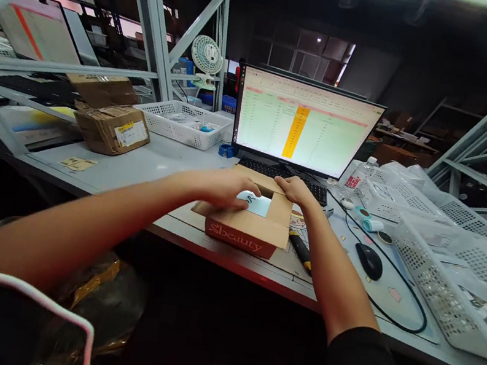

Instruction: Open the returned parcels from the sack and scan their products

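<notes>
One carton (238,241) sits at twelve o'clock: opening looks done, flaps (263,229) aren't shut, and a pale-blue item (260,206) lies inside. The left hand (224,190), half curled, reaches the opening, its grip hidden; beyond, towards one o'clock, the right hand (294,190), loosely bent, touches the back flap (256,178), perhaps pinching it.

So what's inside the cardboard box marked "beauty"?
A pale blue item with dark markings shows; the left hand and cardboard flaps partly block the view; anything underneath is hidden.
</notes>
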A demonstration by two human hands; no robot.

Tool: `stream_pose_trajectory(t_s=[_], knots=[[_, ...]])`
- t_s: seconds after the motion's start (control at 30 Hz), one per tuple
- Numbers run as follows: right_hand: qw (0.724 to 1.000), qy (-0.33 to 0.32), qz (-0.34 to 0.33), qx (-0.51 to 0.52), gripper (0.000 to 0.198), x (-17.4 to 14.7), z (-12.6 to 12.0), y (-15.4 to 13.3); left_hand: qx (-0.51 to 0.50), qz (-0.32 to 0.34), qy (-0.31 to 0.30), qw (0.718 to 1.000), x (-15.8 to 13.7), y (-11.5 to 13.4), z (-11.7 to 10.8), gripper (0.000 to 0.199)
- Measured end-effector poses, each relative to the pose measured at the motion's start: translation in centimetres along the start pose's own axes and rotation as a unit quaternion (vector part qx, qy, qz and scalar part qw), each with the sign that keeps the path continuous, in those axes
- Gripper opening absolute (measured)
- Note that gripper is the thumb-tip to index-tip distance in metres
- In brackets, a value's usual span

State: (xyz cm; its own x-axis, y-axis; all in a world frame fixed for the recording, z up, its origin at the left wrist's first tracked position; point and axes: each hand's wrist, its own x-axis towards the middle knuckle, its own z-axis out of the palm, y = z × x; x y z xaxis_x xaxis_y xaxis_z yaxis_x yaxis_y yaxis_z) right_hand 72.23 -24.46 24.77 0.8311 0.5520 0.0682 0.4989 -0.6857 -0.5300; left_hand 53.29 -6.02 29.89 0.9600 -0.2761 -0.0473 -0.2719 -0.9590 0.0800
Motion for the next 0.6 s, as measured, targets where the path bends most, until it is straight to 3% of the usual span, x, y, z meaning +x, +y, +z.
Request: stream_pose_trajectory(t_s=[0.1, 0.27, 0.4, 0.47, 0.53, 0.6], knots=[[1.000, 0.013, -0.003, 0.005, 0.051, -0.5, -0.2, 0.0, 0.015, -0.008, -0.116, 0.993, 3.5, 0.1, -2.8, 0.052], [0.999, 0.033, -0.017, 0.035, 0.052, -0.2, 0.1, 0.0, 0.133, -0.045, -0.109, 0.984, 5.3, 1.9, -2.3, 0.081], [0.994, 0.072, -0.022, 0.080, 0.053, -0.1, 0.5, 0.1, 0.189, -0.022, -0.123, 0.974, 6.1, 2.0, -1.3, 0.071], [0.988, 0.112, -0.023, 0.106, 0.059, -0.9, 0.6, 0.9, 0.188, 0.008, -0.089, 0.978, 6.0, 1.1, -1.4, 0.066], [0.973, 0.149, -0.027, 0.176, 0.078, -2.8, 0.7, 2.4, 0.153, 0.027, -0.021, 0.988, 4.8, -0.3, -1.6, 0.066], [0.932, 0.160, -0.053, 0.322, 0.098, -5.7, 1.2, 4.4, 0.105, 0.024, 0.074, 0.991, 2.6, -1.9, -1.4, 0.062]])
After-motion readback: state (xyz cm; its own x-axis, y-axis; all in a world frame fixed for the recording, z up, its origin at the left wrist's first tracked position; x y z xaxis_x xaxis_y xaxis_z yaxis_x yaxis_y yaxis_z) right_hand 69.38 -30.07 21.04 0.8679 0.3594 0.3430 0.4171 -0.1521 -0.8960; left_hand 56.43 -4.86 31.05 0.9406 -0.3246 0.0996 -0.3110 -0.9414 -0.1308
